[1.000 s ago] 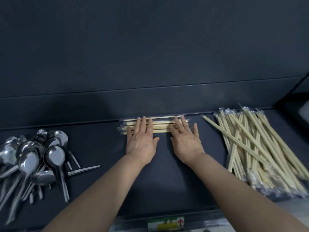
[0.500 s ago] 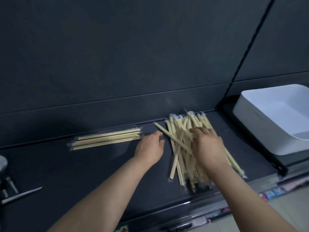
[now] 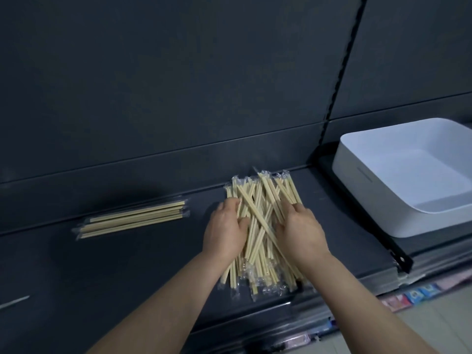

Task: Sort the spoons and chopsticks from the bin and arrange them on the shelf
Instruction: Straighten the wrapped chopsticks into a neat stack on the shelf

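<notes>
A loose pile of wrapped wooden chopsticks point(image 3: 260, 241) lies on the dark shelf point(image 3: 127, 272). My left hand point(image 3: 226, 229) rests on the pile's left side, fingers curled onto the sticks. On the pile's right side lies my right hand point(image 3: 300, 232), its fingers spread among the sticks. Whether either hand grips any is unclear. A tidy row of wrapped chopsticks point(image 3: 132, 220) lies flat against the shelf's back, left of my hands. Only one spoon handle tip point(image 3: 14, 302) shows at the far left edge.
A white bin point(image 3: 378, 210) stands on the neighbouring shelf section to the right, with nothing visible inside it. A black divider bracket point(image 3: 362, 215) separates the two sections. The dark back panel rises behind. The shelf's front edge carries price labels.
The view has swung right, away from the spoons. Both hands left the tidy row and moved right onto the loose pile; the left hand has now reached the pile's left side.
</notes>
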